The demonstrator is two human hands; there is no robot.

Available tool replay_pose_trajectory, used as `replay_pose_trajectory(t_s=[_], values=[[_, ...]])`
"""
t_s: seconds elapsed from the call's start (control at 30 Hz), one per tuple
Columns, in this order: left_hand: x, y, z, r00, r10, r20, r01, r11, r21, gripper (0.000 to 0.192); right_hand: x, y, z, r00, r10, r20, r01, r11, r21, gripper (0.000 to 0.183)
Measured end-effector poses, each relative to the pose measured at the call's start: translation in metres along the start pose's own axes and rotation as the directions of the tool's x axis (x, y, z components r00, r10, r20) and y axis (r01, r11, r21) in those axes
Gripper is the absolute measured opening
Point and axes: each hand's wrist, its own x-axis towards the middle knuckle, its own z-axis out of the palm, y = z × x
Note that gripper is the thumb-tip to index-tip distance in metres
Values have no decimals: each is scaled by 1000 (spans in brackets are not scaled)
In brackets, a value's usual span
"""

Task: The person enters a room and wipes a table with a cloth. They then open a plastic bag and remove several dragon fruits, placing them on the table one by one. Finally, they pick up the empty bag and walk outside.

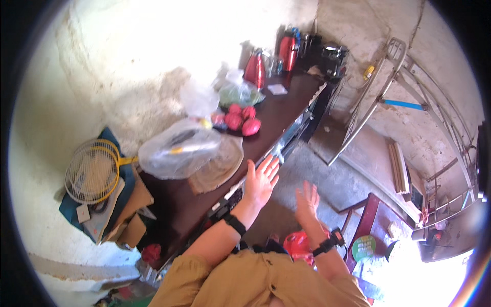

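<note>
My left hand (pixel 261 182) is raised with its fingers apart, holding nothing, near the front edge of the dark wooden table (pixel 280 115). To its right my right hand (pixel 307 201), slightly blurred, hangs in the air over the floor, also empty. A strap with a small device circles each wrist. Nearest my left hand on the table lies a flat tan cloth or bag (pixel 224 161), partly under a clear plastic bag (pixel 180 147) with things inside. Several pink-red round objects (pixel 241 119) sit behind it, beside a plastic bag of something green (pixel 239 94).
At the table's far end stand a red jug (pixel 256 71) and a red thermos flask (pixel 287 51). Yellow-framed badminton rackets (pixel 92 170) lie on cardboard boxes (pixel 130 215) at left. A metal frame (pixel 368 130) leans at right, above a dark red wooden table (pixel 364 218). A red plastic bag (pixel 297 245) is below my right hand.
</note>
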Motion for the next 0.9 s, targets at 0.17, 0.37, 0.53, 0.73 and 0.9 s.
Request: replay_pose_trajectory(t_s=[0.17, 0.37, 0.53, 0.73, 0.9], values=[[45, -32, 12, 998, -67, -16, 66, 998, -16, 88, 29, 65, -19, 906, -90, -413, 175, 970, 171, 66], [73, -75, 34, 982, -188, 9, 188, 980, 62, 88, 46, 53, -31, 811, -317, -492, 431, 892, 136, 67], [71, -77, 38, 959, -219, -181, 235, 970, 70, 91, 96, 116, 7, 952, 269, -148, -242, 954, 179, 39], [54, -44, 8, 975, -146, -170, 154, 988, 33, 88, 132, 130, 49, 951, -31, -308, 174, 877, 449, 30], [38, -20, -28, 962, -15, -273, 32, 998, 57, 68, 143, 76, 47, 996, 36, 83, -86, 668, 739, 18]])
